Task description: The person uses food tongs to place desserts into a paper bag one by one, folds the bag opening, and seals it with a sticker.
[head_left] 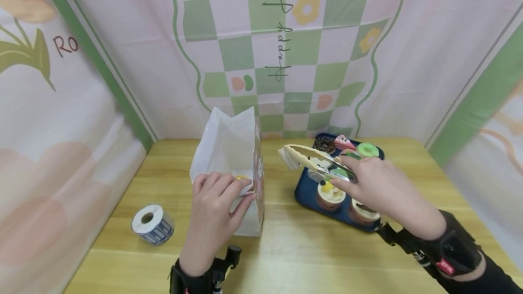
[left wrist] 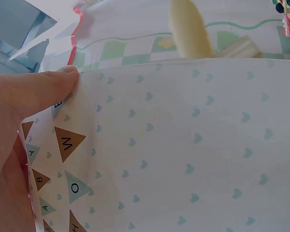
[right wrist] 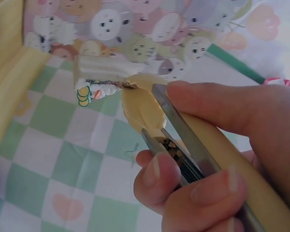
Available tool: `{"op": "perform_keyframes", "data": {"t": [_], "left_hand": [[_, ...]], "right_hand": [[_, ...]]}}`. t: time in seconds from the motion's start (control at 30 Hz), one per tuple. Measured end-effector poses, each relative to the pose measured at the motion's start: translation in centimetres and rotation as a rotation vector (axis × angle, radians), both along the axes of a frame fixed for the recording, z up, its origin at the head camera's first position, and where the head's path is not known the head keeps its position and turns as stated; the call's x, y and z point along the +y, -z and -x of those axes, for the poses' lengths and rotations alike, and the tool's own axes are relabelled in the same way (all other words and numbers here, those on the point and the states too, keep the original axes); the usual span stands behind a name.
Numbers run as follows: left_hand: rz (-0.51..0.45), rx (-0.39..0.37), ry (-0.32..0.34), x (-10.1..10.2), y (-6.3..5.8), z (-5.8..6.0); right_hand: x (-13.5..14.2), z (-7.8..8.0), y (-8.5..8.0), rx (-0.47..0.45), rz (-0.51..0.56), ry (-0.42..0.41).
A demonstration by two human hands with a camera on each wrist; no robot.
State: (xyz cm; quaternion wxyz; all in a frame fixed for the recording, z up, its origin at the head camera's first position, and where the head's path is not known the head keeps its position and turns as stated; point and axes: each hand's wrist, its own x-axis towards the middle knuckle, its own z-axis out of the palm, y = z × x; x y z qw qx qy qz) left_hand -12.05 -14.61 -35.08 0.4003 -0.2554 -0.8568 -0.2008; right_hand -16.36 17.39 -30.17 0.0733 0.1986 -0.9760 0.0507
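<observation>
My left hand (head_left: 214, 208) pinches the near rim of an upright paper bag (head_left: 234, 144), whose mouth is open. In the left wrist view the thumb rests on the rim of the bag (left wrist: 174, 145), printed with hearts and lettered pennants. Something yellow shows inside, mostly hidden by the fingers. My right hand (head_left: 380, 189) holds pale-tipped metal tongs (head_left: 300, 153) right of the bag, above the table. The tongs grip a small cake-like piece (right wrist: 104, 72) with a pale side and a decorated face; its exact kind is unclear.
A dark blue tray (head_left: 301, 195) at the right carries several cupcakes (head_left: 330, 196), a chocolate doughnut (head_left: 324, 145), a green doughnut (head_left: 367, 149) and a pink cake slice (head_left: 343, 142). A label roll (head_left: 153, 225) stands at the left. Printed cloth (head_left: 269, 49) hangs behind the wooden table (head_left: 282, 248).
</observation>
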Motion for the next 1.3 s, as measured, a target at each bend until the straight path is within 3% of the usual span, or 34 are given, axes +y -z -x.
{"op": "perform_keyframes", "data": {"t": [0.2, 0.47, 1.03, 1.3], "left_hand": [[0.000, -0.013, -0.001, 0.0, 0.0, 0.0], [0.000, -0.021, -0.001, 0.0, 0.1, 0.0], [0.014, -0.008, -0.018, 0.1, 0.1, 0.1], [0.030, 0.013, -0.028, 0.1, 0.2, 0.1]], "right_hand": [[-0.1, -0.7, -1.2, 0.029, 0.060, -0.020], [-0.1, -1.3, -2.7, 0.001, 0.090, 0.021], [-2.3, -1.6, -3.9, 0.270, 0.225, -0.093], [-3.4, -1.8, -4.3, 0.287, 0.279, -0.106]]}}
